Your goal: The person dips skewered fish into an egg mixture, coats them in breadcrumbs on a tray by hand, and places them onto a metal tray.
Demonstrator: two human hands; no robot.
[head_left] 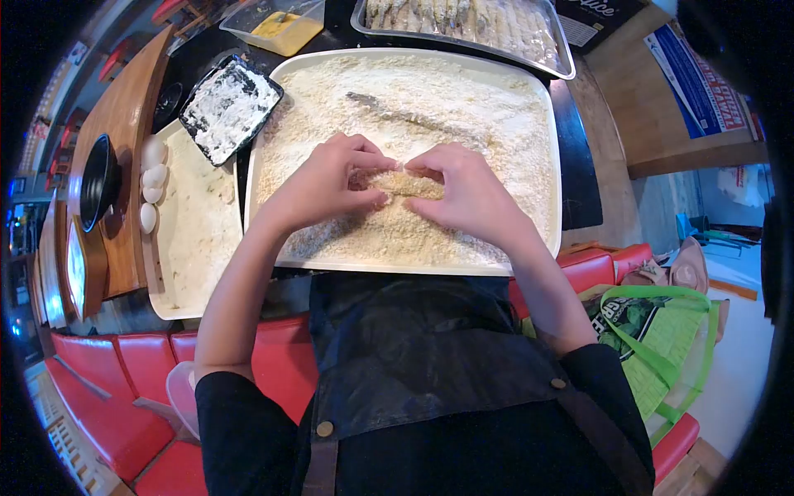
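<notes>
Two hands (327,182) (473,192) pinching crumb-coated piece (407,183) in tray (397,268); green bag (662,364) (lettering "GREE" legible).

Short black sleeves (244,422), dark creased apron (413,364), brown straps (321,469), brassy studs (324,429)

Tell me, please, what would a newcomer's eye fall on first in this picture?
Probably on the left hand and right hand, which meet near the middle with a crumb-covered piece between them, above the pale crumbs in a large white tray. After that, the bright red seats at the lower left and the green bag at the lower right stand out.
</notes>
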